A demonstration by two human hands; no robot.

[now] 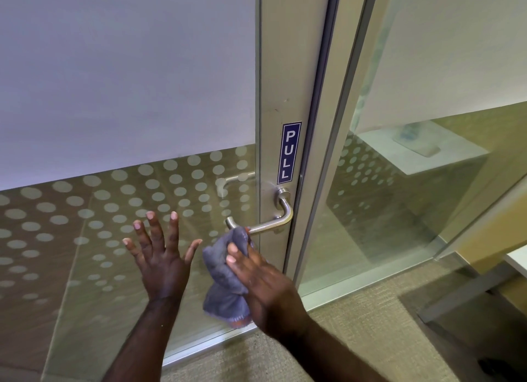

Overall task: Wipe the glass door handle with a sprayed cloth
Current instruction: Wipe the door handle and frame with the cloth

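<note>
- Holding the grey cloth (225, 279), the right hand (265, 284) pressed it against the door handle (271, 224); wiping seemed underway.
- The left hand (161, 256) was empty, fingers spread, near the glass.

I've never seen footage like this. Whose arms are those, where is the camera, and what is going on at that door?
There is no machine here. A person wears a camera on the head, so you look down along their own two bare arms. The right hand grips a grey-blue cloth and presses its top end against the metal door handle, a lever on the door frame. The left hand holds nothing; its fingers are spread wide in front of the dotted glass. Above the handle a blue sticker reads PULL. The floor is carpet.
</note>
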